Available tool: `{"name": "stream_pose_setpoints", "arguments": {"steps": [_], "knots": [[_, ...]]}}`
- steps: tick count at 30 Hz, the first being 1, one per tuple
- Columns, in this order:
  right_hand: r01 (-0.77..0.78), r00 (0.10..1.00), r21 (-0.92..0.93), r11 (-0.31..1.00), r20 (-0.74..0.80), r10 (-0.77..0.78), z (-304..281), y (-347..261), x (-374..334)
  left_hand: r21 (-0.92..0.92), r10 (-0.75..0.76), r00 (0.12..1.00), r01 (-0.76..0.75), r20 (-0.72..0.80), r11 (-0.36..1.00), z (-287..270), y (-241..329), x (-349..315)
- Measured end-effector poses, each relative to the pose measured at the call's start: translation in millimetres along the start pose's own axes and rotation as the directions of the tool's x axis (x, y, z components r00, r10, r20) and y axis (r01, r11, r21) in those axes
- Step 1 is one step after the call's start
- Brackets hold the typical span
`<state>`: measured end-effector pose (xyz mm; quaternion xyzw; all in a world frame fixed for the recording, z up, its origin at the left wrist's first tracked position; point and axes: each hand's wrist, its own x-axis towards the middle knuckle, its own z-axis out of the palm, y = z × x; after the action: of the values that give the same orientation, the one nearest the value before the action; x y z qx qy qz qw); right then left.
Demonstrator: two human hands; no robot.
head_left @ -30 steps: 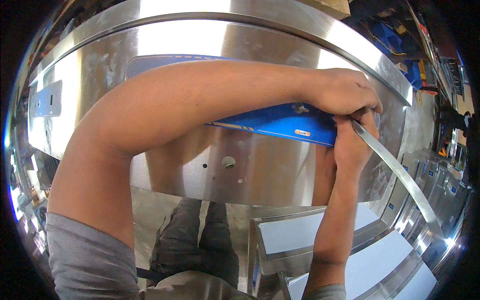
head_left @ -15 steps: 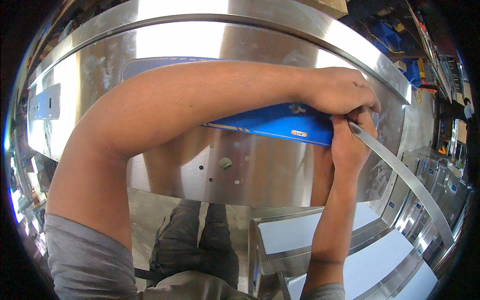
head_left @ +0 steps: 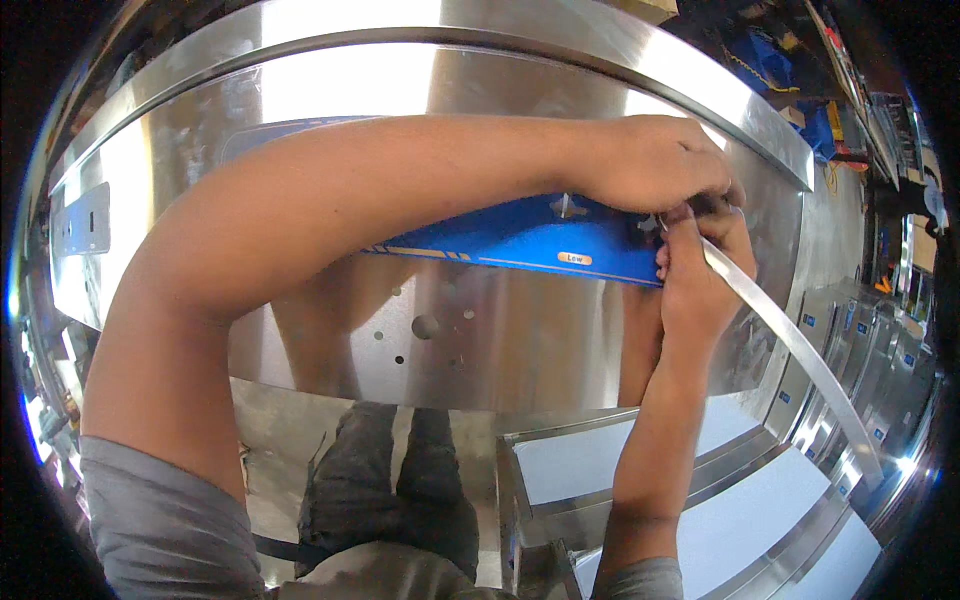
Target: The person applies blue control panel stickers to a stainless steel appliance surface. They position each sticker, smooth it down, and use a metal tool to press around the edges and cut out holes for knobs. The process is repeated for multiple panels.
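Note:
A blue control-panel overlay (head_left: 520,240) with a small label and cut-outs lies on a stainless-steel panel (head_left: 530,345). My left arm crosses over it. At its right end my left hand (head_left: 655,165) is closed, fingers curled down against my right hand; what its fingertips hold is hidden. My right hand (head_left: 708,265) is just below, closed with thumb and fingers around a long, flat, silvery strip (head_left: 790,335). That strip curves out from between the fingers toward the lower right. Its upper end is hidden by the hands.
A raised steel rim (head_left: 350,25) runs along the panel's far side. Several holes, one larger (head_left: 425,326), pierce the panel below the overlay. White-topped metal pieces (head_left: 575,465) stand at the lower right. Steel cabinets (head_left: 850,330) are farther right.
Both hands have shifted slightly right relative to the blue overlay, showing another cut-out near its right end. The strip's free end has swung a little left. The whole view has shifted slightly.

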<state>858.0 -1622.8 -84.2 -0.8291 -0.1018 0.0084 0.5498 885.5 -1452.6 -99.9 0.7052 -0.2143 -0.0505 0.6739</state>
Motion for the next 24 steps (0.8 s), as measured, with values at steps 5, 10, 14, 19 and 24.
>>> {"name": "stream_pose_setpoints", "arguments": {"steps": [5,10,14,19,24], "knots": [[-0.152,0.974,0.022,0.988,0.172,0.146,-14.4,-8.0,16.4,-0.081,-0.054,0.998,0.056,0.033,0.995,-3.2,3.8,3.1],[-0.127,0.887,-0.091,0.988,0.436,0.154,-35.1,-13.9,37.5,0.190,0.081,0.997,-0.081,0.007,0.978,-5.5,2.6,0.2],[0.061,0.871,-0.222,0.973,0.488,0.056,-37.0,-14.9,40.3,0.000,-0.032,0.999,0.032,-0.013,0.999,-3.6,7.0,-6.9],[0.101,0.866,-0.076,0.992,0.498,-0.050,-34.6,-5.4,37.3,-0.092,-0.104,0.995,0.103,-0.009,0.990,1.6,8.7,-10.8],[0.176,0.889,-0.088,0.981,0.441,-0.120,-33.5,10.8,34.0,-0.148,-0.105,0.993,0.096,-0.052,0.984,12.4,1.9,-9.8]]}}
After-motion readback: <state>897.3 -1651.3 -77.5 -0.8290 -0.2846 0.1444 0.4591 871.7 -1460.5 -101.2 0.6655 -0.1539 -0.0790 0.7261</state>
